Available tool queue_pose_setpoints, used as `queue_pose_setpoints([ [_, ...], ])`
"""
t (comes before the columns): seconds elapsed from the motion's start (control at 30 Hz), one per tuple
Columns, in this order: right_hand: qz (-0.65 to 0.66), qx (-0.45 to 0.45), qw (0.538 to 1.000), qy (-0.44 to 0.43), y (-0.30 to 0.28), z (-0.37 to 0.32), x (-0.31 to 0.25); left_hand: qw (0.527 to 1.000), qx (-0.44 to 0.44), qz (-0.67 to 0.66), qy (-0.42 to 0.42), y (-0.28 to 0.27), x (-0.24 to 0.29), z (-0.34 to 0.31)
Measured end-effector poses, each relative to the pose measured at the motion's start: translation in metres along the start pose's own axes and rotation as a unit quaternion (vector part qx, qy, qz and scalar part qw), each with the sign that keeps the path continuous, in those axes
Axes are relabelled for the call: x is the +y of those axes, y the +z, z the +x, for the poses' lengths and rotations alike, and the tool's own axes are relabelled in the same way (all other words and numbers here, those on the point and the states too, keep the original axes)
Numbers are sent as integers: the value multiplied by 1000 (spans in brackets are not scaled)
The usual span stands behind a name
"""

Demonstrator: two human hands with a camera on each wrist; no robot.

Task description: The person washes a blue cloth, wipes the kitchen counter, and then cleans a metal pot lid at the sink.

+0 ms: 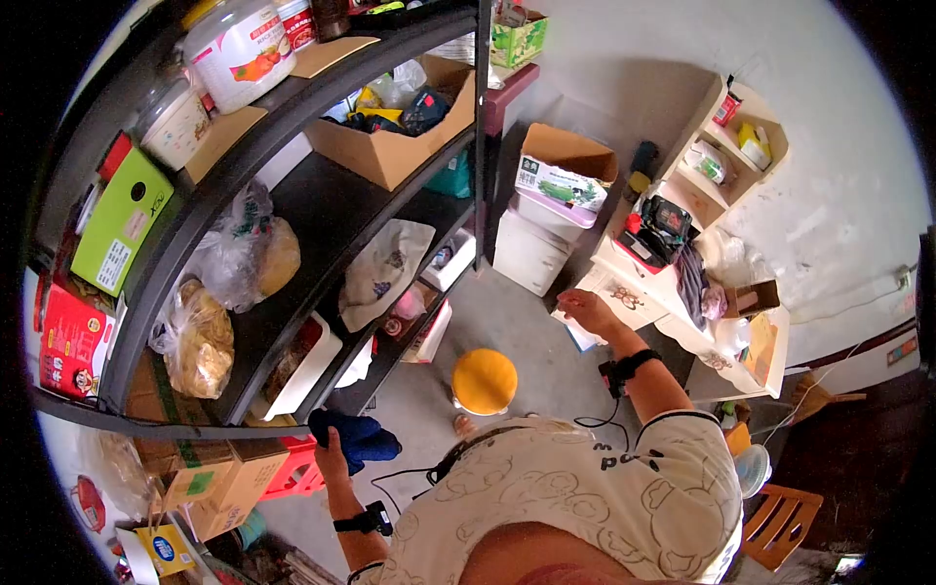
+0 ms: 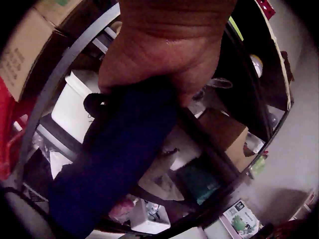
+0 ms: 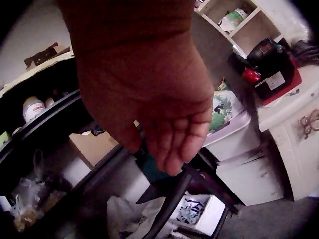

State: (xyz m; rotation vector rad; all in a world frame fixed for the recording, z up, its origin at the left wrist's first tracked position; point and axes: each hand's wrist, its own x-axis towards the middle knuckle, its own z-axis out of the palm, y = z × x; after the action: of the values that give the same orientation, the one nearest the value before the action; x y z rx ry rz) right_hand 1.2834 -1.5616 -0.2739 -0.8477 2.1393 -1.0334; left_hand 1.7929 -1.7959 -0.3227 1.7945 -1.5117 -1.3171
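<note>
My left hand grips a dark blue soft cloth item at the front edge of the black shelf rack. In the left wrist view the cloth item hangs long and narrow below the palm, with a small loop at one side. Its exact kind cannot be told. On the other side, my right hand is raised near the cream dresser and holds nothing. Its fingers are loosely bent in the right wrist view.
The black shelf rack bears plastic bags, jars and an open cardboard box. A yellow stool stands on the floor. Beyond it are a white cabinet and the cluttered cream dresser. Cardboard boxes sit at lower left.
</note>
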Motion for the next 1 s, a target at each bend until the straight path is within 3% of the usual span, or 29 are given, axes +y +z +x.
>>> queue_pose_setpoints([
  [0.07, 18, -10, 1000, -19, 0, 5, 5, 993, 33, -91, 74, 3, -30, 16],
  [0.1, 36, -24, 998, -37, 1, 10, 9, 993, 43, -91, 69, 3, -31, 15],
  [0.13, 158, -36, 985, -57, 5, 18, 30, 996, 32, -70, 35, 6, -3, 0],
  [0.17, 131, -44, 989, -59, 3, 21, 32, 999, 22, -48, -2, 2, 8, -13],
  [0.2, 105, -52, 991, -63, 3, 24, 34, 997, 13, -73, 24, 2, -24, 6],
  [0.23, 175, -60, 980, -73, 3, 20, 30, 998, 13, -67, 6, 0, -18, -1],
  [0.27, 67, -27, 997, -31, 4, 18, 13, 998, 10, -60, -12, 3, -4, -8],
  [0.37, 56, -58, 995, -55, -2, 18, 9, 987, -7, -162, 0, 4, 30, -34],
  [0.47, 66, -46, 996, -45, -2, 14, -4, 984, -7, -178, -3, 4, 28, -35],
  [0.5, 65, -52, 996, -45, -2, 14, -7, 982, -1, -189, 30, 4, 15, -31],
  [0.63, 15, -50, 999, 11, 0, 20, -10, 987, 9, -157, 9, 4, 14, -35],
  [0.7, 115, -65, 991, -17, 0, 26, 4, 988, 40, -144, 44, 7, -19, -17],
  [0.83, 51, -48, 998, -9, 6, 25, -5, 985, 12, -173, -2, 5, 11, -34],
  [0.9, 132, -80, 984, -92, 6, 33, 13, 990, 17, -140, -12, 5, 13, -33],
  [0.93, 131, -76, 984, -91, 5, 30, 7, 990, 13, -140, -11, 6, 10, -30],
  [1.0, 66, -55, 996, -6, 6, 24, -12, 989, 31, -145, 22, 7, -5, -22],
])
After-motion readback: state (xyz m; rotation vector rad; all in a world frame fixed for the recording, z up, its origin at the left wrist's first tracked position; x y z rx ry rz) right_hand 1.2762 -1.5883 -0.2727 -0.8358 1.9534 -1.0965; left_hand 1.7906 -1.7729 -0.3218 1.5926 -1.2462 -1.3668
